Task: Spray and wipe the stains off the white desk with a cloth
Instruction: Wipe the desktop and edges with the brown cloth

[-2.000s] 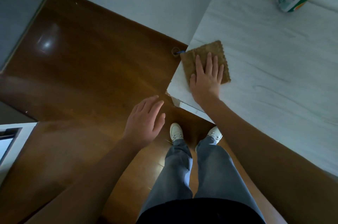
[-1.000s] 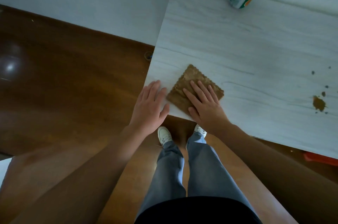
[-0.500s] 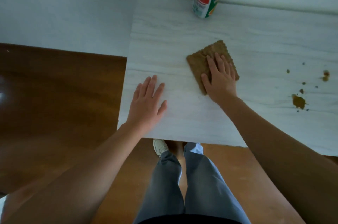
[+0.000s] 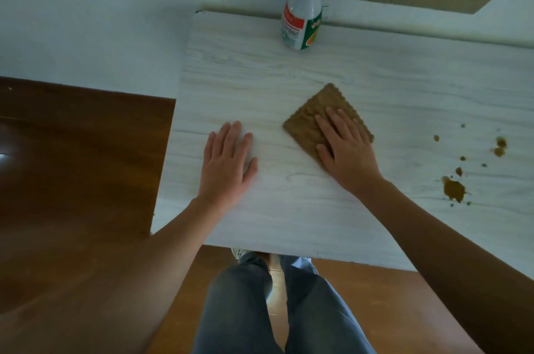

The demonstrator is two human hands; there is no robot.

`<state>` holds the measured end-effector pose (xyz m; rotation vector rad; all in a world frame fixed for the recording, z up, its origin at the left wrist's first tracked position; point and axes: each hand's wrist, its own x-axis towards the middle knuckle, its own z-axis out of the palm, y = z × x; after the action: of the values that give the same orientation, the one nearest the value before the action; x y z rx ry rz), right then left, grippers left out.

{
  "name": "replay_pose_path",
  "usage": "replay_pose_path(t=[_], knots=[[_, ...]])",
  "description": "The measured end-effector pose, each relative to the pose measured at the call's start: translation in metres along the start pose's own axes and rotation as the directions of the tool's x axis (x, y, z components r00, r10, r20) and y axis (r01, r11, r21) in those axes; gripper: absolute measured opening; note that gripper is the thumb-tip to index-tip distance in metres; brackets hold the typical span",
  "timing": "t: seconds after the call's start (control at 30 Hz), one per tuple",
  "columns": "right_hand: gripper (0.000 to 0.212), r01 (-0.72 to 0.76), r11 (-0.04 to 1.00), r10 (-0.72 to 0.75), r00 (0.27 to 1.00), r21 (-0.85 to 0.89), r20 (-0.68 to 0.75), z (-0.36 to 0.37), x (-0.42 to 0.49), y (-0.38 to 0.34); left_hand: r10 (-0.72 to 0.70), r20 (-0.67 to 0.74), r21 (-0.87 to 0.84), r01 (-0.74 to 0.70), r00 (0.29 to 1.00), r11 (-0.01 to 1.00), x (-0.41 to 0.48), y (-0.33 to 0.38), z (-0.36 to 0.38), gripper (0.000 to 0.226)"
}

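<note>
The right hand (image 4: 348, 151) lay flat, fingers spread and unclenched, pressing the brown cloth (image 4: 310, 119) onto the white desk (image 4: 289, 218); it pinned the cloth rather than grasping it. The left hand (image 4: 228, 160) rested palm down and empty on bare desk near the left edge, clear of the cloth. The stains (image 4: 453, 189), a brown blot with scattered specks, sat well to the right of the cloth and appeared untouched. The spray bottle (image 4: 302, 18) stood upright at the back edge against the wall, out of either hand. Risks noted: a dry wipe across the blot would likely smear it wider, since no wetting was visible around it; a flat, unclenched press could let the cloth bunch or slip under the palm; and a reach for the bottle could tip it, given its tall narrow form.
</note>
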<state>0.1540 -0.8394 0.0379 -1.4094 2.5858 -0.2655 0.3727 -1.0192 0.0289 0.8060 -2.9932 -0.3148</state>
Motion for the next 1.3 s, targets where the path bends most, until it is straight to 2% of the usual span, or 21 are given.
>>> replay_pose_path(t=[0.17, 0.23, 0.3, 0.4, 0.53, 0.7, 0.8, 0.9, 1.1, 1.3], knots=[[0.055, -0.161, 0.984, 0.159, 0.987, 0.076, 0.026, -0.020, 0.035, -0.003, -0.004, -0.047, 0.005, 0.004, 0.999, 1.000, -0.002, -0.002, 0.008, 0.055], [0.049, -0.218, 0.952, 0.227, 0.974, 0.217, -0.020, -0.029, 0.053, -0.004, -0.008, -0.063, -0.002, 0.008, 0.998, 1.000, -0.002, -0.002, 0.010, 0.055], [0.046, -0.258, 0.875, 0.306, 0.950, 0.411, -0.056, -0.037, 0.077, -0.006, -0.011, -0.078, -0.005, 0.010, 0.997, 1.000, -0.001, -0.003, 0.012, 0.055], [0.056, -0.263, 0.774, 0.371, 0.926, 0.576, -0.075, -0.046, 0.124, -0.012, -0.006, -0.092, -0.005, 0.005, 0.996, 1.000, -0.001, -0.004, 0.014, 0.055], [0.079, -0.252, 0.726, 0.404, 0.909, 0.640, -0.100, -0.050, 0.184, -0.019, 0.001, -0.106, -0.010, -0.003, 0.994, 1.000, -0.001, -0.008, 0.022, 0.055], [0.076, -0.188, 0.678, 0.421, 0.892, 0.711, -0.166, -0.039, 0.213, -0.036, -0.002, -0.110, -0.010, 0.001, 0.994, 1.000, -0.002, -0.010, 0.026, 0.056], [0.074, -0.145, 0.687, 0.391, 0.899, 0.712, -0.195, -0.030, 0.220, -0.061, -0.010, -0.092, -0.006, 0.010, 0.996, 1.000, -0.002, -0.011, 0.027, 0.056], [0.073, -0.091, 0.712, 0.299, 0.936, 0.696, -0.184, -0.022, 0.230, -0.090, -0.013, -0.079, 0.000, 0.013, 0.997, 1.000, -0.002, -0.011, 0.028, 0.057], [0.089, -0.017, 0.813, 0.023, 1.000, 0.581, -0.003, -0.019, 0.240, -0.120, -0.009, -0.060, 0.024, 0.011, 0.998, 1.000, -0.002, -0.013, 0.030, 0.059], [0.051, 0.019, 0.925, 0.033, 0.991, 0.380, -0.128, -0.026, 0.123, -0.048, -0.010, -0.079, 0.013, 0.011, 0.997, 1.000, -0.002, -0.012, 0.028, 0.058]])
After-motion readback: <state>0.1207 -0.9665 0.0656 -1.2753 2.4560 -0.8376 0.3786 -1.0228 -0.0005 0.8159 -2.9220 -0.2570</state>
